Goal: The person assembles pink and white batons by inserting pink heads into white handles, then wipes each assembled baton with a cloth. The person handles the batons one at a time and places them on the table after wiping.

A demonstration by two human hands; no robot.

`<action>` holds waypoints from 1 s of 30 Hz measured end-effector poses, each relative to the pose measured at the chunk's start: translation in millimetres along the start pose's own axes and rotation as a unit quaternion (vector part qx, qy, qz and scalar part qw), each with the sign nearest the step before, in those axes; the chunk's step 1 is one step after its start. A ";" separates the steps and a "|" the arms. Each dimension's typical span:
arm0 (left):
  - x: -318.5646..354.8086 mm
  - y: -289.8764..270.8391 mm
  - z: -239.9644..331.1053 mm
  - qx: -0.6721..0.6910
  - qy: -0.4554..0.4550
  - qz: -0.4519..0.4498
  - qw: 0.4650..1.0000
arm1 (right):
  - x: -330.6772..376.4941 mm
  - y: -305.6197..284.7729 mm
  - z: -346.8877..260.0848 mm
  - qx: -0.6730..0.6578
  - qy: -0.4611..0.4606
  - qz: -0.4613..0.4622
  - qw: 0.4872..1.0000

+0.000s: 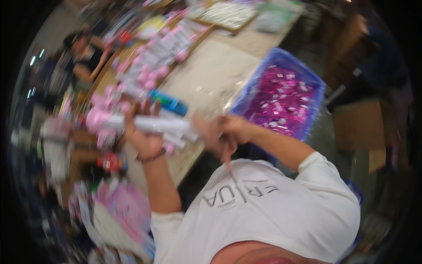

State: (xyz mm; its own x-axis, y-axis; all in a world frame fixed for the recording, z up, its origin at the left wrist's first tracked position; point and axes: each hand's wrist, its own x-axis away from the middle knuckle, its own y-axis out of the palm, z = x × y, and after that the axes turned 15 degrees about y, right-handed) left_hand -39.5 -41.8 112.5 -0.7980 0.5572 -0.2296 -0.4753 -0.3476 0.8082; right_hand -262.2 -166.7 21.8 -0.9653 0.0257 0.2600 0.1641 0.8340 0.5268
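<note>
Across my left hand (145, 138) lies a white tube (154, 124) with a rounded pink head (96, 119) at its left end. The fingers stretch up past the tube and hold it. My right hand (220, 134) is at the tube's other end, smeared by motion, so its grip and anything in it cannot be made out. Under the held tube, more white tubes (176, 140) lie on the table. A blue-and-green cylinder (169, 102) lies just beyond my left fingers.
Many pink-headed white tubes (169, 46) fill the table's (206, 72) far left part. A blue-lined bin (317, 94) of shiny magenta pieces stands right. A cardboard box (362, 127) is farther right. Another person (83, 57) is at the far left. Pink bags (127, 200) lie lower left.
</note>
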 end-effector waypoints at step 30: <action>60.7 -109.0 4.1 -0.140 -0.020 0.142 0.980 | -58.5 22.3 23.9 0.063 -0.118 0.231 0.964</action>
State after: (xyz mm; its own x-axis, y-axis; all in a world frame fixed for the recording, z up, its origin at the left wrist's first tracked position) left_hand -34.5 33.0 12.7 -0.9001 0.4356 0.0090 -0.3240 -0.6830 0.6547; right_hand -206.9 -136.4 -1.0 -0.8168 0.5227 0.2442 0.5760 0.7631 0.2931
